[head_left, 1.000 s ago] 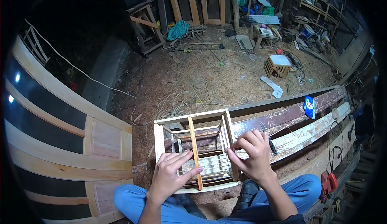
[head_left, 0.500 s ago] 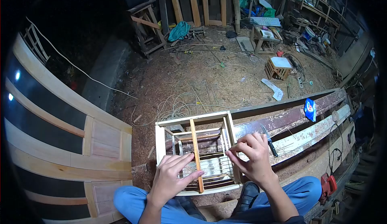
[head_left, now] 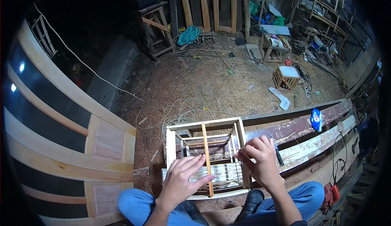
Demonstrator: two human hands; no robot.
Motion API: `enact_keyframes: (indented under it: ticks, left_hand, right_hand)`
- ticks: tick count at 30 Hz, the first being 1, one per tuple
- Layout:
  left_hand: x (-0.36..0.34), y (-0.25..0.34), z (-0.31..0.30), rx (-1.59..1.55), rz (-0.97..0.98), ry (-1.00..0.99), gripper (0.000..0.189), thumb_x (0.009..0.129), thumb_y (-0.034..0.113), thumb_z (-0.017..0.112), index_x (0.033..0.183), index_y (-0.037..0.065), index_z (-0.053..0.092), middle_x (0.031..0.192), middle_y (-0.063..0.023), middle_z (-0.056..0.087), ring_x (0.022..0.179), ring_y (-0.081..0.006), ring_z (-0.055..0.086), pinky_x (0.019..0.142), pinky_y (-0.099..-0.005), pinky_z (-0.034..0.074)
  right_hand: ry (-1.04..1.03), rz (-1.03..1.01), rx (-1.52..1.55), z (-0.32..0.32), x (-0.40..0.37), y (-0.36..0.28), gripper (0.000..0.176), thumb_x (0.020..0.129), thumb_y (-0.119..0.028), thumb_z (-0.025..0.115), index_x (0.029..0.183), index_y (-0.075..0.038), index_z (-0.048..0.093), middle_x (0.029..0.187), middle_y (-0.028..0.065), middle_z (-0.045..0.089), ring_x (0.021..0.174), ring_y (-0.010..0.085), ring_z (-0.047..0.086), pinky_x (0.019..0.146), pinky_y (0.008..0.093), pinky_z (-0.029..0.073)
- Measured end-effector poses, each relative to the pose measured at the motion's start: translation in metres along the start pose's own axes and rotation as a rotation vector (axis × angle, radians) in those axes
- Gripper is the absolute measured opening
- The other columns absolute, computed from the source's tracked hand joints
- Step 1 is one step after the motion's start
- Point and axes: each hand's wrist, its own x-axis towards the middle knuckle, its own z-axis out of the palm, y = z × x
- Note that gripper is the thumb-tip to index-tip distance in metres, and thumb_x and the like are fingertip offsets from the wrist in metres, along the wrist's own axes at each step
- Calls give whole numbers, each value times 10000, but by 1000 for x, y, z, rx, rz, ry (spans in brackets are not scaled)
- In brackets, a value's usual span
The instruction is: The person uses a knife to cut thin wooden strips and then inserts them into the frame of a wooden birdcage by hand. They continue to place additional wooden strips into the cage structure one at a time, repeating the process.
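A small pale wooden frame [head_left: 170,144] sits before my knees, with a narrow brown slat [head_left: 206,144] laid across its top. Thin strands run crosswise through the frame's lower half. My left hand [head_left: 183,181] is at the slat, fingers stretched out and fingertips by its left edge, the thumb apart and touching it lower down. Over the frame's right side, my right hand [head_left: 260,161] is closed in a pinch; whatever is between the fingertips is too small to make out. Just behind that hand lies a knife with a black handle [head_left: 279,155], its blade partly hidden.
The frame rests on weathered planks [head_left: 299,150]. A blue packet [head_left: 316,120] lies on them at right, a red tool [head_left: 330,195] near my right knee. Large panelled woodwork [head_left: 110,165] stands at left. Coiled cord [head_left: 183,110] and a slatted stool [head_left: 286,77] are on the ground.
The whole view has shifted slightly, moving the scene right and a little down. Both hands keep nearly the same place over the frame.
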Motion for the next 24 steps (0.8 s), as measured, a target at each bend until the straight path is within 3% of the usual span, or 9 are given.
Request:
enact_keyframes:
  ticks: [4,5,10,12,13,17,18,20,24]
  left_hand:
    - [0,13,3,-3,25,-18,625,857,383,912,1299,-34,765,1388,-189,731,1261,-318,680,1105,-437,501]
    - [0,17,4,42,25,-5,615,855,414,904,1293,0,783,1467,-197,679,1332,-331,634,1136,-461,473]
    - [-3,14,0,123,12,40,600,807,461,916,1276,99,815,1559,-212,590,1465,-385,507,1220,-525,370]
    - [-3,18,-10,373,-113,269,611,755,463,951,1244,117,829,1621,-201,530,1532,-391,414,1254,-535,330]
    - [-4,11,-15,329,-176,263,558,764,391,970,1235,129,826,1663,-209,475,1591,-410,312,1276,-550,303]
    - [-7,-20,-20,-21,-287,194,471,831,226,912,1269,111,783,1695,-242,415,1617,-429,281,1304,-544,261]
    - [-8,-27,-15,-4,-242,137,450,854,252,901,1256,92,777,1703,-273,391,1599,-440,344,1283,-542,329]
    - [-5,-26,-5,-364,-312,212,370,863,195,871,1195,68,769,1707,-341,343,1542,-480,447,1227,-514,424]
    - [-7,-27,-2,-394,-308,193,268,878,150,830,1117,51,761,1703,-395,298,1476,-504,523,1144,-484,512]
  right_hand:
    - [-56,-25,59,12,-2,-15,157,852,-192,882,946,-145,766,967,17,665,946,236,608,805,413,411]
    - [-61,-28,75,13,0,-15,158,860,-181,874,966,-140,765,982,23,667,959,239,612,810,413,412]
    - [-90,-43,84,14,0,-17,157,894,-129,831,1031,-125,755,1028,41,668,983,253,619,834,417,418]
    - [-60,-66,73,16,-1,-16,154,892,-88,839,1021,-123,764,990,39,648,921,244,591,807,404,411]
    - [-60,-67,74,16,-1,-15,154,892,-88,839,1021,-123,764,990,39,648,921,244,591,807,404,411]
    - [-110,-83,95,15,-5,-13,228,889,-38,796,1105,-98,753,1051,82,646,994,280,602,871,428,441]
    - [-127,-98,131,14,-6,-13,288,875,-13,771,1152,-88,740,1093,105,640,1044,303,605,913,442,454]
    - [-137,-88,206,12,-6,-15,367,839,52,752,1187,-64,736,1093,125,635,1054,327,606,936,453,481]
    - [-141,-81,229,13,-3,-14,425,801,106,739,1195,-54,733,1097,122,636,1046,334,614,913,447,514]
